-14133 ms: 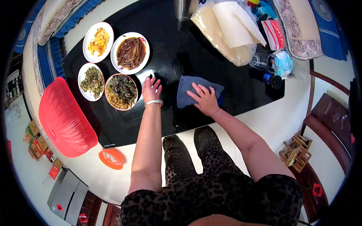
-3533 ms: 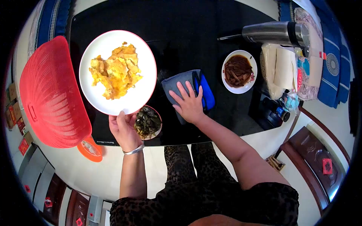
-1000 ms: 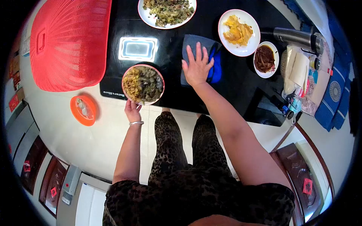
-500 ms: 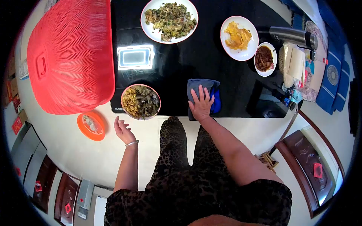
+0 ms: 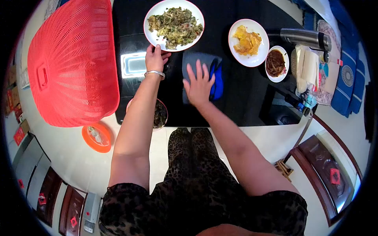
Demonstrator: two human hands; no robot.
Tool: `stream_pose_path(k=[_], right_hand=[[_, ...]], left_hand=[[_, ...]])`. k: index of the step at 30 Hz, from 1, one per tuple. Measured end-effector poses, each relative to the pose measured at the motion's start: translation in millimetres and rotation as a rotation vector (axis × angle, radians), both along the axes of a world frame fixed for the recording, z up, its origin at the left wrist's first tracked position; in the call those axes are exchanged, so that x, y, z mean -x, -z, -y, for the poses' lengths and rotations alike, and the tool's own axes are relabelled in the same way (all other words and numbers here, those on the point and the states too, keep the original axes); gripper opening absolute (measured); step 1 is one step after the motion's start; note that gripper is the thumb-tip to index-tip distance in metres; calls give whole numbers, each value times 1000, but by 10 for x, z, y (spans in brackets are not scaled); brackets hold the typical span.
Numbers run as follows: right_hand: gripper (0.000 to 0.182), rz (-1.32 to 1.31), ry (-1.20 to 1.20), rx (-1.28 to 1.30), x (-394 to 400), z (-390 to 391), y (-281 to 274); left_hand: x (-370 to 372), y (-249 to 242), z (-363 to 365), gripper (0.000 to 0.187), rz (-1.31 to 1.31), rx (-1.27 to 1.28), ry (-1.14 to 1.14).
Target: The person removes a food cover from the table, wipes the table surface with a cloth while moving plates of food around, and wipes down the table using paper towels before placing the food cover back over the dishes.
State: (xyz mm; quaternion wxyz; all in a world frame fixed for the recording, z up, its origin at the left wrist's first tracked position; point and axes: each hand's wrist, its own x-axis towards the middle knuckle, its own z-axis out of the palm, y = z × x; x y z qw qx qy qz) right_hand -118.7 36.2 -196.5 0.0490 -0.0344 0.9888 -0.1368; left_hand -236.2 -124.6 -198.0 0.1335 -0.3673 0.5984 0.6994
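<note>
At the near rim of a white plate [image 5: 149,24] of chopped greens is my left hand [image 5: 155,59]. Its thumb lies over the rim and the other fingers bend around the edge, partly hidden. My right hand [image 5: 200,83] rests open with fingers spread on a folded grey and blue cloth [image 5: 217,84] on the black tabletop. Below my left forearm, a bowl of dark and yellow food [image 5: 160,114] is partly covered from view.
A large red mesh food cover [image 5: 75,63] stands at the left, above an orange basin [image 5: 103,147]. On the right are a plate of yellow food [image 5: 258,61], a small dish of brown strips [image 5: 276,63], a steel flask [image 5: 303,37] and a paper pack [image 5: 309,70].
My left hand has moved from beside the bowl up and across to the plate of greens. My right hand has slid away from me and left with the cloth.
</note>
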Motion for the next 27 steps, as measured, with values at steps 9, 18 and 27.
stream_pose_path(k=[9,18,27], right_hand=[[62,40,-44,7,-287,-172,18],[57,-79,-43,-27,1630,37,154],[60,-7,-165,-51,1343,1,49]], left_hand=[[48,210,55,27,-133,20,-103],[-659,-493,671,22,-9,184,-114],[-1493,-1295,819,26,83,234,-137]])
